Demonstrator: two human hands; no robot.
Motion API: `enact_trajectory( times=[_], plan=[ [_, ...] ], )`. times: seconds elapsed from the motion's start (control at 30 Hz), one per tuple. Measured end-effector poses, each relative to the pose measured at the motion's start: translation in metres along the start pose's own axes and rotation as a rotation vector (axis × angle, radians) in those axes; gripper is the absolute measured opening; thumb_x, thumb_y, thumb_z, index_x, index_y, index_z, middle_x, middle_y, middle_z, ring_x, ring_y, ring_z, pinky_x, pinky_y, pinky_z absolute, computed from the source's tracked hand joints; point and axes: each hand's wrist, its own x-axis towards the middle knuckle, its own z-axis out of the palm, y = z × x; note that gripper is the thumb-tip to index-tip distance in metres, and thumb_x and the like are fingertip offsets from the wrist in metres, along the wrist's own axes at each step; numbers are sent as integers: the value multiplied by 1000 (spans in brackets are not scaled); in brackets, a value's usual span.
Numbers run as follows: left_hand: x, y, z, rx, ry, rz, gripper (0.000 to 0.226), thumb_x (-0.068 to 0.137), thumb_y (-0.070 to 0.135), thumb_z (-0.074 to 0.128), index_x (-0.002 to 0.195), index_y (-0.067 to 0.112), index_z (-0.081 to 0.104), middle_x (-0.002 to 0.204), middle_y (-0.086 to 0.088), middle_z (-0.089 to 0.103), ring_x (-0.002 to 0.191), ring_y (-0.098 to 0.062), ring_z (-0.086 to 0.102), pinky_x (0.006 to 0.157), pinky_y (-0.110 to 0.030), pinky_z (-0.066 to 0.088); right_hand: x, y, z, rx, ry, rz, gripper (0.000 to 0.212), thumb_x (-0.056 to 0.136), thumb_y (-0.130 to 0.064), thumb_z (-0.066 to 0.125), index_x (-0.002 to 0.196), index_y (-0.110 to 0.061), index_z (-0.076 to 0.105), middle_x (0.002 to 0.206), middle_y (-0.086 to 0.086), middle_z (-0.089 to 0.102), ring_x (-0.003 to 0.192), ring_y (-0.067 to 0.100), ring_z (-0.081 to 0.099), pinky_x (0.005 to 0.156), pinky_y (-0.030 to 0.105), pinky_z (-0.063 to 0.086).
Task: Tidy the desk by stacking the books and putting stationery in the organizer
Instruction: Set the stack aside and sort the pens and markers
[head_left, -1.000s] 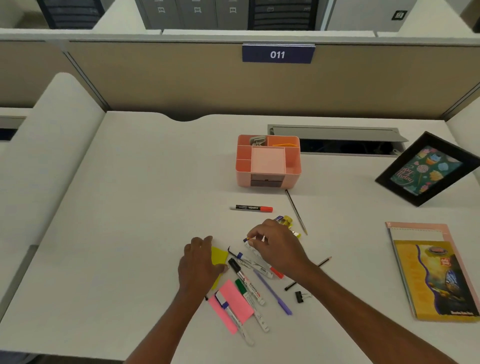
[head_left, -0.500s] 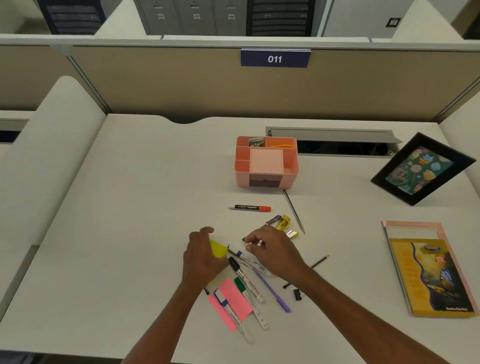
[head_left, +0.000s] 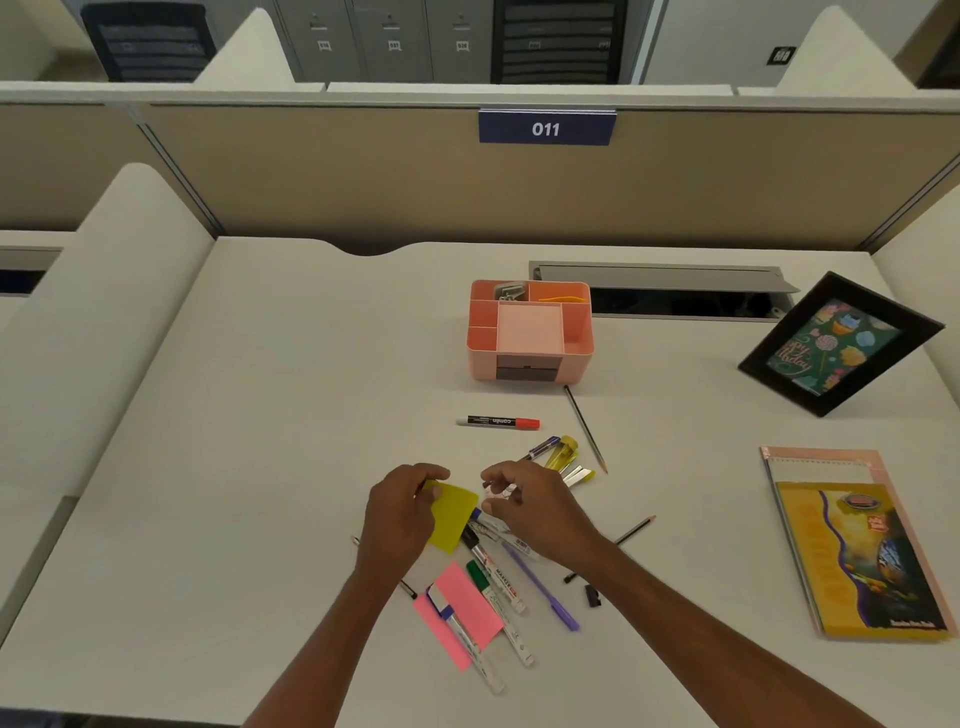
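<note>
My left hand (head_left: 400, 512) pinches a yellow sticky note pad (head_left: 451, 514), lifted a little off the desk. My right hand (head_left: 535, 506) pinches a small white item (head_left: 500, 491) at its fingertips, too small to identify. Under both hands lies a heap of markers (head_left: 496, 577), a purple pen (head_left: 545, 592) and pink sticky notes (head_left: 462, 605). A red-capped marker (head_left: 498, 422) and a pencil (head_left: 585, 428) lie toward the pink organizer (head_left: 480, 312). Two stacked books (head_left: 857, 545) rest at the right.
A black picture frame (head_left: 839, 343) leans at the back right. An open cable tray (head_left: 670, 291) sits behind the organizer. Yellow highlighters (head_left: 563, 452), another pencil (head_left: 634, 530) and a black binder clip (head_left: 592, 595) lie right of my hands.
My left hand has picked up the yellow sticky note pad and raised it. My right hand has lifted a small white item from the heap. The view has tilted down slightly.
</note>
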Motion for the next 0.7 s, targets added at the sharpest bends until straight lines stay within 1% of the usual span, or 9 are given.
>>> enact_trajectory(
  times=[0.07,0.13,0.2,0.3,0.37,0.43,0.5,0.6,0.7],
  plan=[
    [3,10,-4,-71,-5,1,26,96,2,67,107,23,79,103,13,74,96,-2,66,84,-17,52,1,-2,-3,30,10,-14,40,91,-28,80,129,-27,69,109,-11,68,85,7,63,83,29,59],
    [6,21,-5,-122,-5,10,23,97,7,69,106,25,79,103,16,74,98,3,65,80,-7,49,4,-3,-8,43,48,-54,34,91,-25,79,125,-25,73,107,-10,70,88,6,64,80,24,56],
    [12,33,-6,-163,-9,10,19,99,14,69,107,27,79,103,17,75,98,4,66,76,-6,49,7,-6,-17,55,83,-96,22,93,-21,76,115,-20,77,100,-9,73,86,3,66,77,20,54],
    [21,51,-7,-194,3,44,16,98,18,70,106,26,80,100,16,76,93,2,68,75,-9,51,11,-10,-35,102,153,-111,12,94,-16,74,104,-18,79,86,-10,74,77,5,68,71,25,56],
    [29,62,-7,-191,5,82,15,97,18,73,106,26,81,98,18,76,92,3,69,75,-8,49,13,-13,-50,112,197,-128,12,93,-14,75,103,-17,80,84,-10,74,75,5,69,70,26,58],
    [37,72,-7,-174,5,123,13,95,17,75,103,26,82,93,20,76,88,6,68,72,-6,47,15,-16,-65,98,228,-163,13,93,-13,76,104,-16,80,88,-8,76,76,7,70,70,27,60],
    [46,85,-8,-151,25,158,11,93,22,78,100,29,83,90,21,77,83,5,69,71,-12,50,18,-19,-80,67,270,-203,14,93,-13,76,105,-16,81,93,-6,76,80,7,71,73,28,60],
    [59,105,-12,-107,77,226,10,90,31,79,99,35,82,90,24,77,83,1,71,72,-26,57,24,-25,-104,-61,337,-298,17,94,-15,74,110,-19,80,97,-6,76,86,6,69,80,31,59],
    [76,128,-13,-45,112,302,10,90,33,80,99,34,81,93,20,77,79,-3,69,72,-33,59,32,-33,-130,-153,412,-374,17,94,-14,75,109,-18,80,98,-5,78,86,8,70,81,32,58]
  ],
)
